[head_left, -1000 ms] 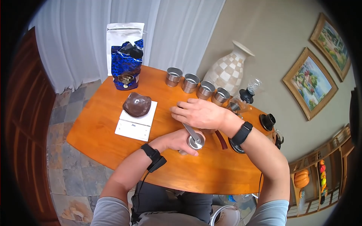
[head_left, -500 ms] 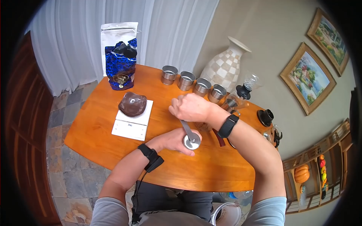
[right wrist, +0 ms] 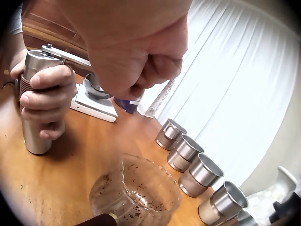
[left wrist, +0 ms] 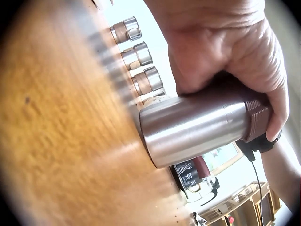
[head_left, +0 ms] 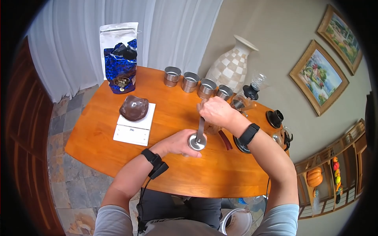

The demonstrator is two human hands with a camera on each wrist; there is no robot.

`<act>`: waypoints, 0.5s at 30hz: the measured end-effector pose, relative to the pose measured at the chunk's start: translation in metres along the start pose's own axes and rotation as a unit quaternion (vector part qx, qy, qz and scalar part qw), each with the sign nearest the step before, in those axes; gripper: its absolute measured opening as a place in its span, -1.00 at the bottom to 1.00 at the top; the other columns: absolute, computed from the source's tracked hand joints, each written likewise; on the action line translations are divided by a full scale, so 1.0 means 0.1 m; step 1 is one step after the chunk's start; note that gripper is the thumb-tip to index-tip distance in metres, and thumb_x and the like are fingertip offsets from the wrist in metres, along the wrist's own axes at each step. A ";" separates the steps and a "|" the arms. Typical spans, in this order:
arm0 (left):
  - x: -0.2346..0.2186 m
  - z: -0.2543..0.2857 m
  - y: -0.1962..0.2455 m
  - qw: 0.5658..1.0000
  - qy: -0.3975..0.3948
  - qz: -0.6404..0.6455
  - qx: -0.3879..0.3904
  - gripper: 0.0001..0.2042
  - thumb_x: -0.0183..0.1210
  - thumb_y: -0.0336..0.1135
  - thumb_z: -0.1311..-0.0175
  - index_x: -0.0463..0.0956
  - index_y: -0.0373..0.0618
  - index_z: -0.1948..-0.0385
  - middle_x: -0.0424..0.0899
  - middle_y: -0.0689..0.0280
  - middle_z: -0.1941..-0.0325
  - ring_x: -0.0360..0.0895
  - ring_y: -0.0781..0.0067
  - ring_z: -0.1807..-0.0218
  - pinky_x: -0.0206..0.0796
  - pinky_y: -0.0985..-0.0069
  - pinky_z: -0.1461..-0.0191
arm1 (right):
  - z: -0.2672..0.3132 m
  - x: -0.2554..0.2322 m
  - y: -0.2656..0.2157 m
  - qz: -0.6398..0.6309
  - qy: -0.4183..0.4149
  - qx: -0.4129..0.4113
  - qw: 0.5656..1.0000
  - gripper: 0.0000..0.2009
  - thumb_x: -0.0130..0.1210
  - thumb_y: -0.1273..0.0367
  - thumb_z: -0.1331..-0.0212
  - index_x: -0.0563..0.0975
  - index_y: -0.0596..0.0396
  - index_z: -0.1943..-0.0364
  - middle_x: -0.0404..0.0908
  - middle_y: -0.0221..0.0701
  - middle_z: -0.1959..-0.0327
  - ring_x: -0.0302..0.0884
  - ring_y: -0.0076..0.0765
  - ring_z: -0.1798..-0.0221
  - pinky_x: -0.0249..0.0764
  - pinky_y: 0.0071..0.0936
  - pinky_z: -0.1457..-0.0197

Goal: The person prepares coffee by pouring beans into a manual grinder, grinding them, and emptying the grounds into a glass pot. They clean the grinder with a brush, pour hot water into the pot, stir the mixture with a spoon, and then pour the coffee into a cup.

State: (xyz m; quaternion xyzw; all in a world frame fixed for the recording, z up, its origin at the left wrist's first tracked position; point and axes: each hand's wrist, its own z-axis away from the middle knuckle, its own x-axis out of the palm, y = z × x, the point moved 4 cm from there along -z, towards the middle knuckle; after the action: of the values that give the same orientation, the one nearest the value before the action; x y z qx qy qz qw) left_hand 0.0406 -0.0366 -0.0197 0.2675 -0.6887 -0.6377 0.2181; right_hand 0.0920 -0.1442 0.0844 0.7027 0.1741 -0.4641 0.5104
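Observation:
My left hand [head_left: 179,142] wraps round a steel hand coffee grinder [left wrist: 188,127] with a ribbed brown band, which stands upright on the wooden table [head_left: 212,179]. From its round lid a flat metal crank [head_left: 201,128] reaches forward. At the far end of that crank, my right hand [head_left: 220,112] curls its fingers over the knob, which is mostly hidden. Just beyond the grinder, in the right wrist view, stands a clear glass pot [right wrist: 155,188] with dark specks inside and a dark red handle [head_left: 225,140].
A brown bowl [head_left: 134,107] sits on a white scale [head_left: 131,135] at the left. Behind it stands a blue-and-white bag [head_left: 120,70]. Several steel cups [head_left: 190,82] line the back edge, before a checkered vase [head_left: 230,67]. A black dripper [head_left: 251,92] and black holder [head_left: 275,118] are to the right.
My right hand has swung the crank from forward-left to straight forward, moving right, and its fingers have curled in from a straighter pose. The left hand keeps hold of the grinder.

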 end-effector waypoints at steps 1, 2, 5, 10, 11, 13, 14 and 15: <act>0.00 0.00 0.01 1.000 -0.002 -0.001 0.000 -0.65 0.42 -0.38 0.13 0.52 -0.14 0.27 0.62 0.42 0.31 0.53 0.57 0.23 0.37 0.58 0.08 | 0.01 0.01 0.01 -0.015 -0.005 0.014 1.000 -0.89 0.10 0.41 0.03 0.59 0.12 0.57 0.60 -0.27 0.59 0.66 -0.20 0.45 0.55 -0.32 0.44; 0.00 0.00 0.01 1.000 -0.005 -0.007 -0.010 -0.65 0.43 -0.37 0.14 0.52 -0.14 0.26 0.62 0.42 0.31 0.53 0.57 0.23 0.37 0.59 0.08 | 0.01 0.02 0.02 -0.015 -0.005 0.015 1.000 -0.89 0.10 0.41 0.03 0.59 0.12 0.57 0.60 -0.27 0.59 0.66 -0.20 0.45 0.55 -0.32 0.44; -0.03 0.00 0.01 1.000 0.014 -0.012 -0.011 -0.65 0.43 -0.37 0.13 0.52 -0.13 0.26 0.62 0.43 0.31 0.54 0.58 0.24 0.37 0.59 0.09 | 0.05 0.05 0.02 -0.015 -0.030 0.033 0.999 -0.88 0.11 0.40 0.04 0.63 0.07 0.60 0.61 -0.29 0.60 0.66 -0.19 0.45 0.57 -0.31 0.41; -0.26 -0.02 0.02 0.990 0.124 -0.051 0.039 -0.67 0.41 -0.38 0.11 0.53 -0.12 0.27 0.62 0.42 0.32 0.54 0.58 0.24 0.37 0.58 0.10 | 0.42 0.03 0.00 -0.034 -0.150 0.097 0.983 -0.86 0.10 0.39 0.00 0.65 0.02 0.60 0.64 -0.30 0.59 0.68 -0.17 0.44 0.59 -0.29 0.38; -0.26 -0.02 0.05 0.989 0.126 -0.052 0.051 -0.68 0.40 -0.38 0.10 0.53 -0.12 0.27 0.62 0.42 0.32 0.54 0.59 0.24 0.37 0.58 0.10 | 0.47 0.00 -0.02 -0.032 -0.150 0.097 0.983 -0.86 0.10 0.39 0.00 0.65 0.02 0.60 0.64 -0.30 0.59 0.68 -0.17 0.44 0.59 -0.29 0.38; -0.24 -0.04 0.04 0.989 0.117 -0.062 0.060 -0.63 0.43 -0.27 0.10 0.52 -0.13 0.24 0.61 0.39 0.33 0.54 0.54 0.25 0.37 0.54 0.12 | 0.58 -0.03 -0.07 -0.031 -0.167 0.115 0.979 -0.84 0.08 0.39 -0.02 0.64 0.04 0.61 0.65 -0.29 0.58 0.69 -0.17 0.43 0.59 -0.29 0.39; -0.23 -0.04 0.03 0.990 0.114 -0.062 0.058 -0.63 0.43 -0.27 0.10 0.52 -0.13 0.24 0.61 0.39 0.33 0.54 0.54 0.25 0.37 0.54 0.12 | 0.63 -0.05 -0.10 -0.034 -0.168 0.118 0.978 -0.84 0.08 0.39 -0.02 0.64 0.04 0.61 0.65 -0.29 0.58 0.69 -0.17 0.43 0.59 -0.29 0.39; -0.23 -0.05 0.03 0.990 0.114 -0.056 0.057 -0.62 0.43 -0.27 0.10 0.52 -0.14 0.23 0.61 0.39 0.33 0.54 0.54 0.25 0.37 0.54 0.11 | 0.67 -0.09 -0.12 -0.041 -0.162 0.116 0.979 -0.84 0.08 0.40 -0.02 0.64 0.03 0.63 0.64 -0.29 0.59 0.68 -0.17 0.43 0.59 -0.29 0.39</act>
State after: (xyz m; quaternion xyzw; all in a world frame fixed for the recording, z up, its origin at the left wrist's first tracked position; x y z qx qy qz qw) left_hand 0.0610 -0.0252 -0.0152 0.3881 -0.6787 -0.5739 0.2436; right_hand 0.0468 -0.1959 0.0816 0.6648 0.0629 -0.6095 0.4273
